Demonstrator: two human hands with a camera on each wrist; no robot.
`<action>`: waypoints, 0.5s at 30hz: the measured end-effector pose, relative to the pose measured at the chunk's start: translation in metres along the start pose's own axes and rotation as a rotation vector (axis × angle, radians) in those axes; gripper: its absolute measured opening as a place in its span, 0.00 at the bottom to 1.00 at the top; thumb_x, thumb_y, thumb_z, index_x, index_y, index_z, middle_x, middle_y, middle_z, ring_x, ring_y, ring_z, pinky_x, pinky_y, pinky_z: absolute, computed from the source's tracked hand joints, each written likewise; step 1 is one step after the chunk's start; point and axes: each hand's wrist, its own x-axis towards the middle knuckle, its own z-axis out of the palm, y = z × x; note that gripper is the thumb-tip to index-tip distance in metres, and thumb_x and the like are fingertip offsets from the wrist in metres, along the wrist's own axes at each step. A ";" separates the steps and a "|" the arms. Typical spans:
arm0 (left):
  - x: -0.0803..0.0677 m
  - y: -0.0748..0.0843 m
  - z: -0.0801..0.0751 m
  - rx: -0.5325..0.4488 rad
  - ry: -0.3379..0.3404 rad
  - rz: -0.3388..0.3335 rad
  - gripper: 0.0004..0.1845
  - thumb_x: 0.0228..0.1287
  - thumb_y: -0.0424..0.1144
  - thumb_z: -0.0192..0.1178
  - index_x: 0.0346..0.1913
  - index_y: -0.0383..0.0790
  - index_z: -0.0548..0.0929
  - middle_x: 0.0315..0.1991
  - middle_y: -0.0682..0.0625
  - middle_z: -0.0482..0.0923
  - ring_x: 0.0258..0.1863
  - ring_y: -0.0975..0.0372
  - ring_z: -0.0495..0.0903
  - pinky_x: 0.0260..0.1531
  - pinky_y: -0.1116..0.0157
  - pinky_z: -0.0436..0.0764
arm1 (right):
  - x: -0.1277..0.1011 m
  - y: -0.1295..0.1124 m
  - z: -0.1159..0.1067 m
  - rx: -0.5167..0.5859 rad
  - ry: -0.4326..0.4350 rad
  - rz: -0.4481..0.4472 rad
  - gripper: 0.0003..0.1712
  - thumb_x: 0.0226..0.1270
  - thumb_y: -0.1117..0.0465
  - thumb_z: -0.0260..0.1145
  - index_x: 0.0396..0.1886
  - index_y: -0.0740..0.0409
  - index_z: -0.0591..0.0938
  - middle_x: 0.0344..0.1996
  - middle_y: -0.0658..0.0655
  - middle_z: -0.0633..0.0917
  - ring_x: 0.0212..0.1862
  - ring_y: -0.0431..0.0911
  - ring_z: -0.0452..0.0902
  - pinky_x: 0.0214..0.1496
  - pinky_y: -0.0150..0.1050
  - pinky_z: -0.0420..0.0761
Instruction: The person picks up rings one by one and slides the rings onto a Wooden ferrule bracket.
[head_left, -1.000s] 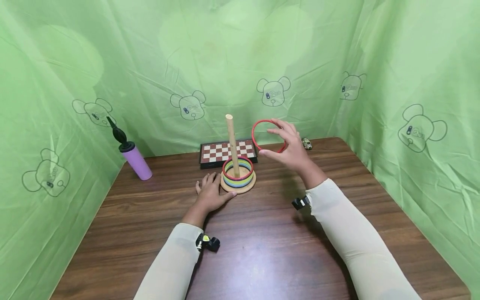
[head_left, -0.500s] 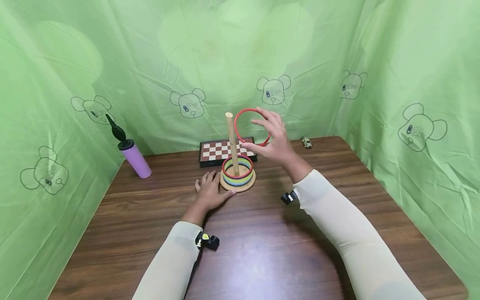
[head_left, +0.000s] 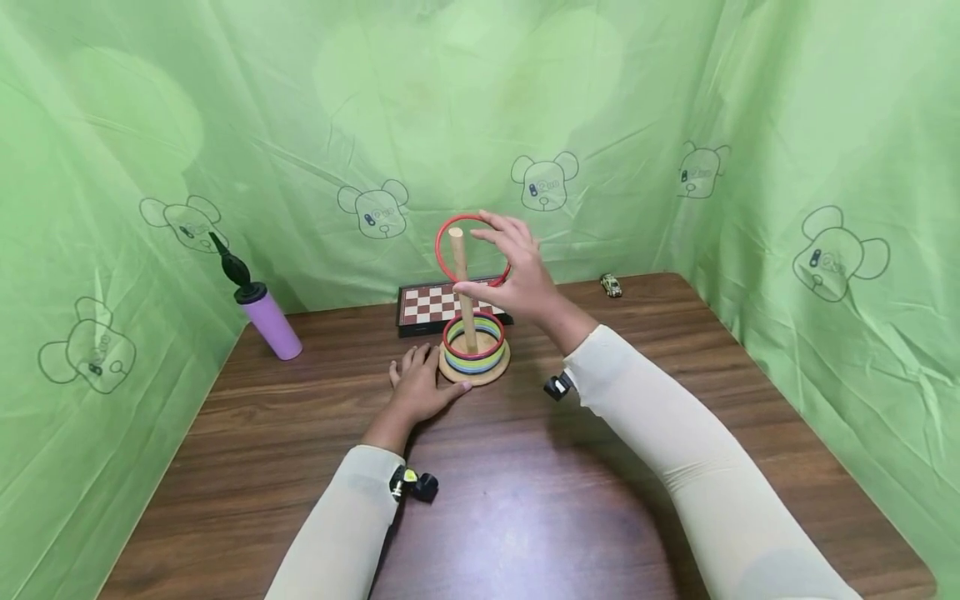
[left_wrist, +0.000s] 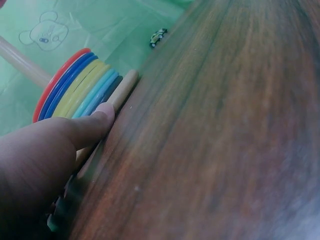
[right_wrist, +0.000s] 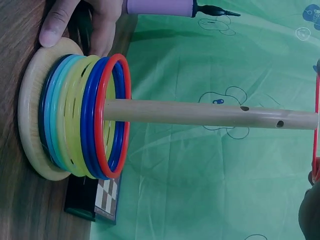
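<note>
A wooden peg stands upright on a round wooden base that bears a stack of several coloured rings. My right hand pinches a red ring at the peg's top, the peg's tip showing inside it. My left hand lies flat on the table, its fingers touching the base's edge.
A folded chessboard lies behind the base. A purple pump bottle stands at the back left. A small toy car sits at the back right. Green cloth walls close in the brown table on three sides.
My right hand has carried the red ring leftward, from right of the peg to the peg's top. The left hand has stayed at the base.
</note>
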 end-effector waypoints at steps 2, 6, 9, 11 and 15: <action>0.000 0.000 0.000 -0.001 0.000 0.000 0.58 0.65 0.77 0.65 0.86 0.42 0.64 0.86 0.36 0.58 0.88 0.38 0.49 0.80 0.23 0.41 | 0.000 0.001 0.004 0.010 -0.024 0.040 0.49 0.55 0.47 0.90 0.74 0.57 0.80 0.82 0.53 0.73 0.83 0.50 0.60 0.82 0.65 0.57; 0.000 -0.001 0.000 -0.007 0.006 0.003 0.58 0.65 0.76 0.66 0.86 0.41 0.64 0.86 0.35 0.59 0.88 0.38 0.49 0.79 0.23 0.41 | -0.003 0.006 0.011 0.039 -0.066 0.127 0.54 0.54 0.44 0.89 0.79 0.51 0.77 0.82 0.50 0.74 0.83 0.49 0.61 0.83 0.64 0.59; 0.000 -0.001 0.001 -0.014 0.012 0.006 0.58 0.65 0.74 0.67 0.86 0.40 0.64 0.86 0.34 0.59 0.88 0.37 0.49 0.79 0.23 0.40 | -0.009 0.014 0.018 0.061 -0.096 0.176 0.57 0.54 0.44 0.90 0.81 0.50 0.74 0.81 0.51 0.74 0.83 0.49 0.61 0.84 0.62 0.59; 0.000 -0.001 0.001 -0.019 0.011 0.009 0.58 0.65 0.74 0.67 0.86 0.39 0.64 0.85 0.33 0.59 0.88 0.36 0.49 0.79 0.22 0.40 | -0.014 0.020 0.022 0.068 -0.117 0.203 0.58 0.54 0.44 0.90 0.82 0.51 0.74 0.82 0.52 0.73 0.83 0.49 0.61 0.85 0.61 0.59; -0.001 0.001 0.000 -0.011 0.007 0.008 0.58 0.65 0.74 0.66 0.86 0.40 0.64 0.85 0.34 0.59 0.88 0.37 0.49 0.79 0.22 0.41 | -0.024 0.029 0.028 0.085 -0.151 0.255 0.58 0.52 0.44 0.91 0.81 0.52 0.74 0.82 0.54 0.73 0.83 0.51 0.61 0.85 0.64 0.59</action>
